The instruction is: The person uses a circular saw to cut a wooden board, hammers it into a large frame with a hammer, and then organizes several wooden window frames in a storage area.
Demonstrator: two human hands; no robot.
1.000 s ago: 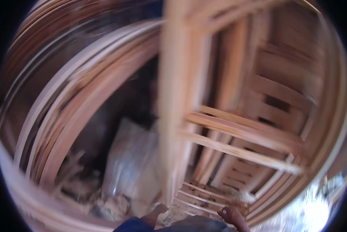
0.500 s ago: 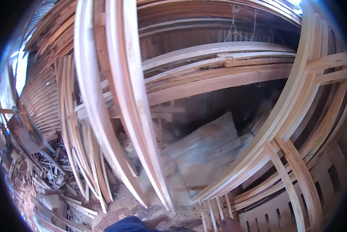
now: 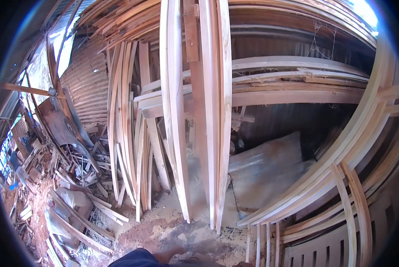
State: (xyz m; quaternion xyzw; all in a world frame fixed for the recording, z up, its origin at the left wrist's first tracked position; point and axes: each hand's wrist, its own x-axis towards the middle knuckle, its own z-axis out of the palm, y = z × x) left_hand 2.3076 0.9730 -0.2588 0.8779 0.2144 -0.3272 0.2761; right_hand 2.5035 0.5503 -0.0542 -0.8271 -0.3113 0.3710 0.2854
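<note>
Swinging leftward since the earlier frame, the view is now taking in a scrap-strewn yard at the left, while the tall planks [image 3: 195, 111] are standing nearer the centre. They are leaning almost upright, long axis running top to bottom of the frame, feet resting on the sawdust floor [image 3: 164, 231] at lower centre. They are looking stiff, long and fairly heavy, rough-sawn rather than slippery; gripping one by its edges near mid-height would probably balance it best. A blurred forearm [image 3: 181, 256] is showing at the bottom edge, but neither hand is showing, so I cannot tell their state. Curved timber ribs [image 3: 342, 155] are sweeping along the right, and a corrugated metal wall [image 3: 86, 89] is standing at upper left.
</note>
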